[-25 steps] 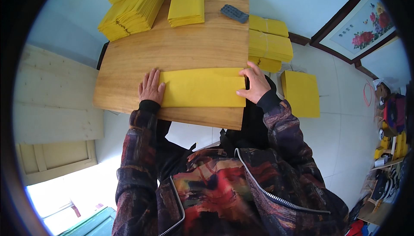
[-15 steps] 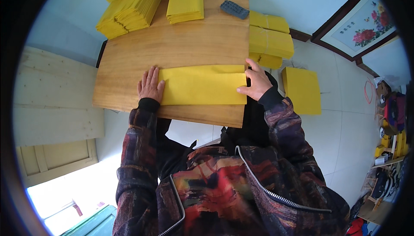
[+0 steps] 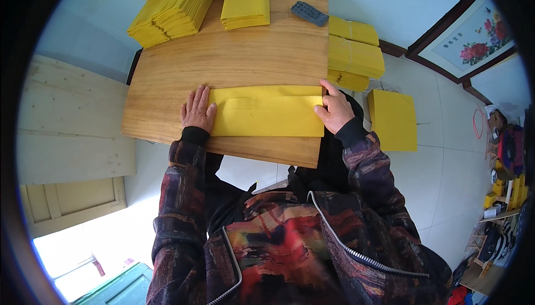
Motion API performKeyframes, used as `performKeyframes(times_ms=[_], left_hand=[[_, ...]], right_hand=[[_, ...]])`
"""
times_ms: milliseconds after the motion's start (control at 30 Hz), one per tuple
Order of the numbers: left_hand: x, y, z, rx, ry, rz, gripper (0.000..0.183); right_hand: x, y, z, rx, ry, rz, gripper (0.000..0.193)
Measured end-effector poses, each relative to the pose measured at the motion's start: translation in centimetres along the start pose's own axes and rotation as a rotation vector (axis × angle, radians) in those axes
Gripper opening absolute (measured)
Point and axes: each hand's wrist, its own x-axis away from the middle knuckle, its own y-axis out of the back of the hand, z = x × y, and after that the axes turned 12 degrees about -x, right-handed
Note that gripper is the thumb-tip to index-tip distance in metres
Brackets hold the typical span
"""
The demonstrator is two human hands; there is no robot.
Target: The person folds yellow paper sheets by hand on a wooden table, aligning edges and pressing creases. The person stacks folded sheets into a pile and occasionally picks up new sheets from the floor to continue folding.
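Note:
A long folded sheet of yellow paper (image 3: 262, 118) lies across the near part of the wooden table (image 3: 245, 59). A crease and a loose fold line run along its upper half. My left hand (image 3: 198, 111) rests flat on the wood with fingers stretched out, its side against the sheet's left end. At the other end is my right hand (image 3: 337, 112), thumb and index finger apart and touching the sheet's right edge; its other fingers are bent and partly hidden.
Folded yellow paper stacks (image 3: 175, 12) and another stack (image 3: 246, 1) stand at the table's far side, beside a dark grey textured block (image 3: 310, 13). Tied yellow bundles (image 3: 356, 57) and a yellow-topped pile (image 3: 393, 120) are right of the table. A framed flower picture (image 3: 468, 37) leans farther right.
My right thumb has drawn back to the sheet's right edge. The crease in the sheet shows longer toward the left. The whole view has shifted slightly; my left hand stays at the left end.

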Motion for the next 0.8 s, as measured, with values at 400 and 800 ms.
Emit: performKeyframes(times_ms=[400, 800], left_hand=[[-0.1, -0.2, 0.2, 0.008, 0.002, -0.012, 0.059], [-0.1, -0.2, 0.1, 0.020, -0.001, -0.023, 0.059]], right_hand=[[0.3, -0.6, 1.2, 0.028, -0.049, -0.080, 0.023], [1.1, -2.2, 1.0, 0.030, -0.122, -0.298, 0.026]])
